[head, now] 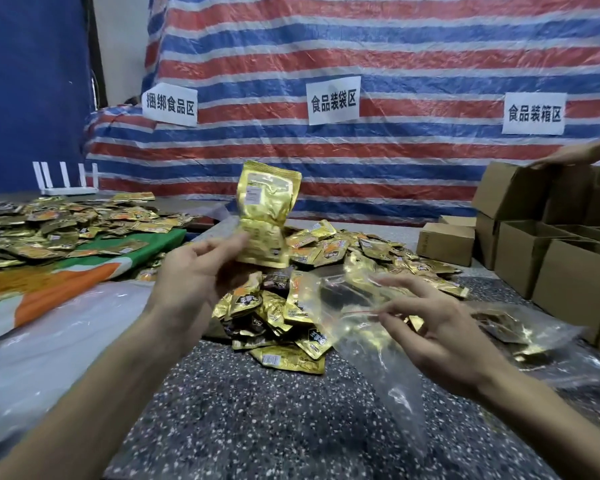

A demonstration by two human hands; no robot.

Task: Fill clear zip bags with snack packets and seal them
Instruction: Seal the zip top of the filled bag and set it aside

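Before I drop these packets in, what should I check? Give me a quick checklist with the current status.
1. Left hand grips the gold packets: ok.
2. Right hand pinches the clear zip bag near its zip strip: ok.
3. Bag mouth spread open: cannot tell.
4. Packets lined up with the mouth: not ok; they are held above and to the left of it.
5. Bag empty: cannot tell.

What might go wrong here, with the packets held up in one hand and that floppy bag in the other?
The left hand holds the gold packets only by their lower end, so they could slip and fall onto the pile. The right hand pinches the clear zip bag at one spot. The bag hangs limp, so the packets may snag on its rim or miss it.
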